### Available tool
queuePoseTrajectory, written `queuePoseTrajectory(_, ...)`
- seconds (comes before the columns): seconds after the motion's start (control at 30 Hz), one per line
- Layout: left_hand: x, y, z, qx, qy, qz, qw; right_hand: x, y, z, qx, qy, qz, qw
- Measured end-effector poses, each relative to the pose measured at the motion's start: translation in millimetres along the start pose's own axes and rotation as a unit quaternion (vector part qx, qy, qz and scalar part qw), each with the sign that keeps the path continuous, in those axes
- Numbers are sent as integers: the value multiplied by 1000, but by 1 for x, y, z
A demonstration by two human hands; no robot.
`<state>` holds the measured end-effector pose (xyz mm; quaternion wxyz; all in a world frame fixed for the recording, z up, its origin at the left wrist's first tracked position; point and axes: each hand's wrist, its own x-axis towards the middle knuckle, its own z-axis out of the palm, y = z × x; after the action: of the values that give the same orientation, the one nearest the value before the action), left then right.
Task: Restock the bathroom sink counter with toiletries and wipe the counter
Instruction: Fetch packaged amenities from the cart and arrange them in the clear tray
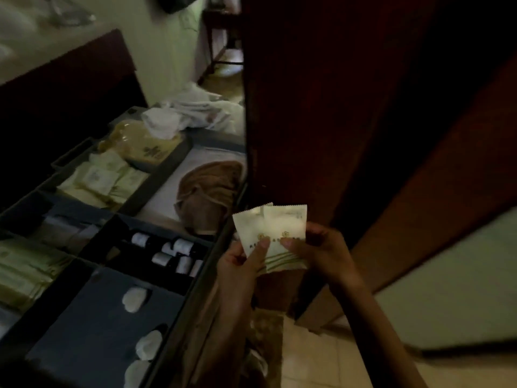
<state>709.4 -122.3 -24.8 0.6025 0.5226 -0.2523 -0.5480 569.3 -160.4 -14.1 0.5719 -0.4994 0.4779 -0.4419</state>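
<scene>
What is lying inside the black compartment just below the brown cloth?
Small dark bottles with white labels lie in the black compartment, loosely scattered. Its left part is too dark to tell what is there.

Blurred gold emblem and illegible small print on the cream sachets (285,222); nothing readable.

A dark compartmented tray (84,326) is seen loaded with a tissue pack (145,142) at 12 o'clock, pale sachets (103,177) at 11, a crumpled brown cloth (208,191) at 2, white-capped small bottles (173,253) at 3, white round pads (134,299) at 6 and flat pale packets (22,270) at 9.
</scene>
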Motion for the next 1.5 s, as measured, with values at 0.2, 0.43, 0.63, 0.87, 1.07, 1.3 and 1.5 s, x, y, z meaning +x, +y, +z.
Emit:
queuePoseTrajectory(0.2,-59,-45,80,60,-116,-20,991,-83,-3,-98,4,136,-7,991)
queuePoseTrajectory(0.43,-128,-85,170,109,-283,-54,951,-191,-9,-197,34,285,-5,958)
queuePoseTrajectory(0.63,-180,-123,230,156,-373,-95,910,-270,-2,-245,84,403,-3,911)
queuePoseTrajectory(0.87,-227,-167,305,174,-476,-126,853,-332,6,-308,86,503,9,860)
queuePoseTrajectory(1.07,-264,-210,387,185,-539,-154,807,-368,7,-385,60,566,29,822)
queuePoseTrajectory(1.3,-302,-255,504,180,-598,-150,766,-399,-9,-493,48,615,18,787)
queuePoseTrajectory(1.5,-325,-302,562,194,-608,-180,748,-417,5,-550,68,647,14,759)
